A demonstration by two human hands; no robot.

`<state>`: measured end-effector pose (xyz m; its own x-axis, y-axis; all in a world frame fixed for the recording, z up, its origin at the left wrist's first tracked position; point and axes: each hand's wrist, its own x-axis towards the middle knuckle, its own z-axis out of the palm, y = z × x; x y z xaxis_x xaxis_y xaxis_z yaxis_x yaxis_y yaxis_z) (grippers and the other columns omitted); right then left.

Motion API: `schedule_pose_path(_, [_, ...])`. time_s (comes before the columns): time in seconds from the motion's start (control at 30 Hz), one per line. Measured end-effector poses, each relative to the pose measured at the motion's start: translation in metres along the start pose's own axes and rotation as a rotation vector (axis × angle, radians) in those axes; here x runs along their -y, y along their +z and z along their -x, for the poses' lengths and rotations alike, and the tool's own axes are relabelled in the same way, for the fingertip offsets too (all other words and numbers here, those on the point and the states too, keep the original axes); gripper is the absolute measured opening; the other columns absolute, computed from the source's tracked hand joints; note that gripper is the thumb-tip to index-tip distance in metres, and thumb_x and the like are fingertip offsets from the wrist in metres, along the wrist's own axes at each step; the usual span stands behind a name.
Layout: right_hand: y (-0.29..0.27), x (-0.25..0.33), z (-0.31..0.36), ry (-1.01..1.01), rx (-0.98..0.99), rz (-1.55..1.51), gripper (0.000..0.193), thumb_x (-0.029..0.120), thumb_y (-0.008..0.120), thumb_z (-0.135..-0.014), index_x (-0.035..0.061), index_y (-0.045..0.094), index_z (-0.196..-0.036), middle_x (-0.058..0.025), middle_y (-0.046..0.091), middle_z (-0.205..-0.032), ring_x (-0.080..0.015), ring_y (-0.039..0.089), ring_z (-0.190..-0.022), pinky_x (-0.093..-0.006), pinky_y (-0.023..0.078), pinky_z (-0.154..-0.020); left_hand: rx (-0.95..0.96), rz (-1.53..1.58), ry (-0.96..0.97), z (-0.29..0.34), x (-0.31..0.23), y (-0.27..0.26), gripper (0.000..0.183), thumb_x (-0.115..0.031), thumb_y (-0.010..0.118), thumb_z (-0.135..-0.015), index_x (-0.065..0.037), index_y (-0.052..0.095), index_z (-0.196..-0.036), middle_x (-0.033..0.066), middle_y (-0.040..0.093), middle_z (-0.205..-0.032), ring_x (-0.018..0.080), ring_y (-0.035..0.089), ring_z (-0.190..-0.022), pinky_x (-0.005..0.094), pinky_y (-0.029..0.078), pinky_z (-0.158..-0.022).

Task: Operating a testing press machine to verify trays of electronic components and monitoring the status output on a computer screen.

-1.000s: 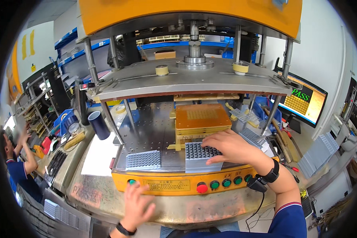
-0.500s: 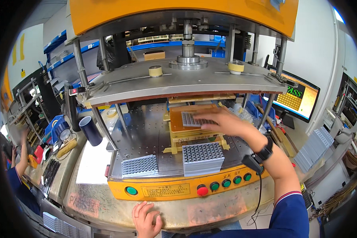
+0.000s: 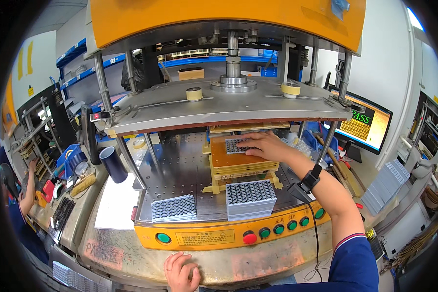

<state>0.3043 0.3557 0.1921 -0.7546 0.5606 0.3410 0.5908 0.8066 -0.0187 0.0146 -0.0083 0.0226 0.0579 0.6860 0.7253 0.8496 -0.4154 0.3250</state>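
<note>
- The right hand (image 3: 264,144) reaches under the press plate (image 3: 228,108) and lies flat, fingers spread, on a small grey gridded panel (image 3: 236,145)
- That panel sits on the orange fixture block (image 3: 238,158) at the middle of the press bed
- The left hand (image 3: 181,272) rests on the worn front edge of the bench, fingers loosely curled, holding nothing
- A taller stack of grey panels (image 3: 250,198) stands just in front of the fixture; a lower stack (image 3: 173,208) lies to its left
- Green and red buttons (image 3: 249,238) line the yellow front panel

Press bed (image 3: 180,168) carries fixture (image 3: 241,163), two panel stacks (image 3: 250,198)
</note>
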Motion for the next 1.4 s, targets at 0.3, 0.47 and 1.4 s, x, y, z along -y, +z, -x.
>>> schedule_pose_path(0.3, [-0.003, -0.003, -0.006, -0.035, 0.047, 0.048, 0.035, 0.041, 0.058, -0.099, 0.0321, 0.066, -0.132, -0.0004, 0.051, -0.149, -0.0227, 0.049, -0.134, -0.0495, 0.031, -0.108, -0.012, 0.010, -0.007, -0.001, -0.002, 0.000, 0.011, -0.012, 0.066, -0.085, -0.009, 0.064, -0.096, 0.0131, 0.064, -0.113, 0.0372, 0.059, -0.114, 0.0507, 0.042, -0.100])
schedule_pose_path(0.47, [-0.012, -0.006, -0.010, 0.027, 0.188, -0.130, 0.043, 0.048, 0.061, -0.096, 0.0315, 0.063, -0.135, -0.0048, 0.045, -0.155, -0.0257, 0.036, -0.146, -0.0545, 0.025, -0.113, -0.034, -0.007, -0.088, 0.001, -0.002, 0.005, 0.006, -0.009, 0.065, -0.080, -0.008, 0.064, -0.086, 0.0102, 0.065, -0.108, 0.0348, 0.059, -0.110, 0.0472, 0.042, -0.098])
schedule_pose_path(1.4, [-0.003, -0.017, -0.008, 0.006, 0.051, -0.395, 0.048, 0.048, 0.063, -0.094, 0.0254, 0.061, -0.137, -0.0056, 0.057, -0.144, -0.0283, 0.051, -0.134, -0.0512, 0.030, -0.113, 0.005, -0.033, -0.136, -0.003, -0.006, 0.009, 0.004, -0.007, 0.066, -0.080, -0.010, 0.065, -0.082, 0.0031, 0.068, -0.086, 0.0260, 0.064, -0.087, 0.0392, 0.044, -0.084])
